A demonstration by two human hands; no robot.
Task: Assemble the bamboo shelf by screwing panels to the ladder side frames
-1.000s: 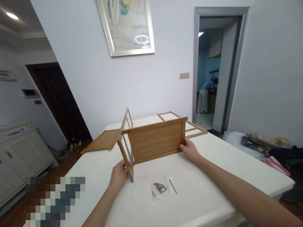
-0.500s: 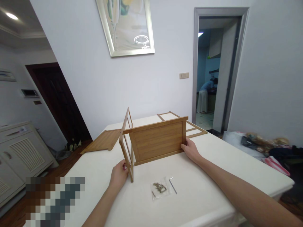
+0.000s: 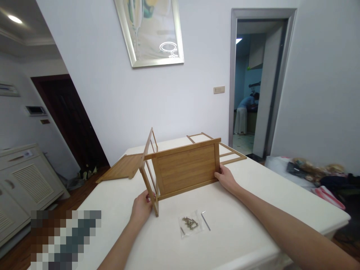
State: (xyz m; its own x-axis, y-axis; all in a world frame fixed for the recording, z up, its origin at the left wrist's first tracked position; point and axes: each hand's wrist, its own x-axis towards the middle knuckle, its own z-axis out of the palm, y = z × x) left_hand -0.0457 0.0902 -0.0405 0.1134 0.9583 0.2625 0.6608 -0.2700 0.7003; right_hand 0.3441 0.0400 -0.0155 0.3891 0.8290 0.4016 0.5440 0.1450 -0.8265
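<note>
My left hand [image 3: 142, 206] is closed on the lower near end of a wooden side frame [image 3: 146, 183], which stands on its edge, leaning a little left. Its fingertips are partly hidden behind the frame. With my right hand [image 3: 227, 179] I grip the right end of a wooden panel [image 3: 187, 167], thumb on the near face and fingers behind. The panel stands on its long edge, its left end against the side frame. In front of it lie a clear plastic bag of screws [image 3: 190, 224] and a hex key [image 3: 206, 221].
On the white table [image 3: 236, 240], another wooden panel [image 3: 120, 167] lies flat at the left. A second open wooden frame [image 3: 234, 157] lies behind the held panel. A person [image 3: 244, 110] bends over beyond the doorway. Bagged items [image 3: 309, 172] are piled at the right.
The panel has shifted slightly left, along with my right hand's grip on it. The side frame's upper near part has tipped a little to the left. Bag and hex key stay put.
</note>
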